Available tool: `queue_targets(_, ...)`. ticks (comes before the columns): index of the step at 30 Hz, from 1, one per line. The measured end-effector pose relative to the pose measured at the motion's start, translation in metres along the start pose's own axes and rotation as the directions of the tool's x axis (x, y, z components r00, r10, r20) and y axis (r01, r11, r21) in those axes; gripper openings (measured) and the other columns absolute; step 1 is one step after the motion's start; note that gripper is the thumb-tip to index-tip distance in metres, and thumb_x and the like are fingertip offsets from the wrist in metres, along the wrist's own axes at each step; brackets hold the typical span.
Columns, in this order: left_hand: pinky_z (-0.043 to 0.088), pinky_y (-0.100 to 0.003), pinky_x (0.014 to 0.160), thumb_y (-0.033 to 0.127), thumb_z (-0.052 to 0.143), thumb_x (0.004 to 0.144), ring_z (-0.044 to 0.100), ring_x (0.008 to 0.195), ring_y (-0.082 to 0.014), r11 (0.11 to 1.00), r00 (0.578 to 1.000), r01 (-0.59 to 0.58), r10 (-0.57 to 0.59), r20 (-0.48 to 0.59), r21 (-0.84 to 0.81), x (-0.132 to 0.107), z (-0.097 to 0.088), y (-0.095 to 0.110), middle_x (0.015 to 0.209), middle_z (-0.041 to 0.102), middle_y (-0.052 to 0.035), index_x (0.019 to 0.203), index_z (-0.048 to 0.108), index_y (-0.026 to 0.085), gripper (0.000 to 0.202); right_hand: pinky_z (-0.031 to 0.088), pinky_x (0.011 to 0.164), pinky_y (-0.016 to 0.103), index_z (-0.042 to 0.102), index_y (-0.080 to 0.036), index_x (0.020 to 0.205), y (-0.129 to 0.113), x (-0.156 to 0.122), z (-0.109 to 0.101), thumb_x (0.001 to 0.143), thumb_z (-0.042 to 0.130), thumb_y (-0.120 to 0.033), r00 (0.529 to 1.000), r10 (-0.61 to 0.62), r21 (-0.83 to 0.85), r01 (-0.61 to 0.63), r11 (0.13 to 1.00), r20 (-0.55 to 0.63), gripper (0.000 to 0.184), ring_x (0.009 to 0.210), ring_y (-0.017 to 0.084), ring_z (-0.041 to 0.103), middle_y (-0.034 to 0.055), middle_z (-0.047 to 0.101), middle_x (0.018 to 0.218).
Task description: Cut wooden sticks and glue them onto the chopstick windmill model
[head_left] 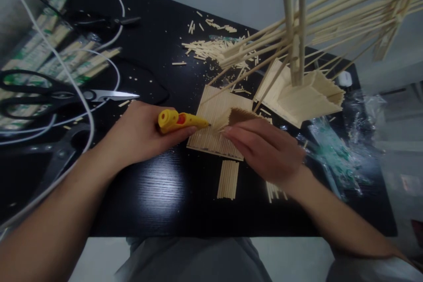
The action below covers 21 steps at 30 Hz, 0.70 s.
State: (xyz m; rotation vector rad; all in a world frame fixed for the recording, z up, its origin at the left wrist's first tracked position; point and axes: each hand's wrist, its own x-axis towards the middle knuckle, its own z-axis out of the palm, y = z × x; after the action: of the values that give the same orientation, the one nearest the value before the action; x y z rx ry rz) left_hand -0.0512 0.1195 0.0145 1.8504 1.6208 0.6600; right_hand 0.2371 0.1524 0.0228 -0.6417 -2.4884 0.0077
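My left hand (142,134) is closed around a yellow glue gun (180,120) whose tip points right at a flat panel of glued wooden sticks (214,110) on the black table (158,194). My right hand (264,150) rests with fingers stretched flat along the panel, holding a smaller stick piece (241,115) upright on it. The glue gun's tip almost touches the joint between the two pieces.
A tall stick-built model (304,92) with long skewers stands behind the panel. Loose stick bundles (228,179) lie near the front edge. Scissors (66,94), pliers (59,154), white cables and wrapped chopstick packs sit at the left; cut stick scraps (208,46) lie at the back; plastic wrappers at the right.
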Motion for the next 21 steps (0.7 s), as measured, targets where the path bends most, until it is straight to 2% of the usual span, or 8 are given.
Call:
queue_targets(6,0.026,-0.030,0.047,0.062,0.072,0.087,0.038,0.044,-0.0097,1.000,1.000,0.017,-0.017,-0.020,0.017,0.000,0.002,-0.002,0.049,0.049,0.0036,0.060,0.059,0.022,0.050,0.066,0.091,0.037,0.075,-0.029,0.113,0.004,0.015,-0.007,0.097,0.077,-0.015,0.998,-0.022,-0.013,0.021,1.000,-0.063,0.021,0.106,0.022,0.075,0.0034,0.080,0.109)
queue_targets(8,0.029,-0.029,0.048,0.063,0.071,0.087,0.042,0.046,-0.0103,0.999,0.999,0.027,-0.027,-0.022,0.030,0.000,0.002,-0.002,0.052,0.053,0.0033,0.064,0.062,0.023,0.048,0.064,0.100,0.044,0.075,-0.030,0.113,0.006,0.019,-0.007,0.097,0.078,-0.021,0.997,-0.014,-0.016,0.013,1.000,-0.071,0.019,0.120,0.027,0.072,0.0052,0.078,0.117)
queue_targets(11,0.034,-0.029,0.050,0.066,0.070,0.086,0.050,0.051,-0.0123,0.998,0.999,0.041,-0.040,-0.024,0.044,0.000,0.001,-0.002,0.061,0.063,0.0015,0.075,0.069,0.024,0.044,0.059,0.111,0.053,0.071,-0.027,0.124,0.010,0.020,-0.005,0.098,0.078,-0.028,1.000,0.001,0.039,0.000,0.999,-0.015,0.027,0.135,0.033,0.065,0.0118,0.072,0.135)
queue_targets(15,0.040,-0.029,0.052,0.068,0.071,0.086,0.059,0.057,-0.0150,0.997,0.997,0.077,-0.077,-0.002,0.020,0.000,0.000,-0.001,0.072,0.071,-0.0010,0.089,0.075,0.024,0.045,0.060,0.108,0.046,0.066,-0.022,0.131,0.013,0.017,-0.002,0.100,0.075,-0.025,0.999,0.015,0.103,-0.020,0.994,0.048,0.032,0.130,0.028,0.068,0.0164,0.069,0.139)
queue_targets(19,0.041,-0.028,0.052,0.061,0.072,0.088,0.062,0.060,-0.0159,0.996,0.997,0.070,-0.068,0.041,-0.052,-0.002,0.004,0.001,0.075,0.073,-0.0015,0.088,0.076,0.023,0.038,0.060,0.108,0.047,0.064,-0.025,0.134,0.014,0.016,-0.003,0.102,0.072,-0.024,0.998,0.040,0.142,-0.047,0.989,0.055,0.033,0.129,0.027,0.069,0.0143,0.070,0.137)
queue_targets(21,0.038,-0.027,0.049,0.059,0.072,0.089,0.059,0.057,-0.0148,0.993,0.996,0.073,-0.067,0.064,-0.090,-0.003,0.007,0.002,0.069,0.070,-0.0006,0.083,0.075,0.023,0.036,0.061,0.108,0.048,0.063,-0.026,0.134,0.015,0.014,-0.006,0.103,0.071,-0.024,0.996,0.056,0.158,-0.066,0.985,0.069,0.033,0.128,0.027,0.069,0.0128,0.070,0.137)
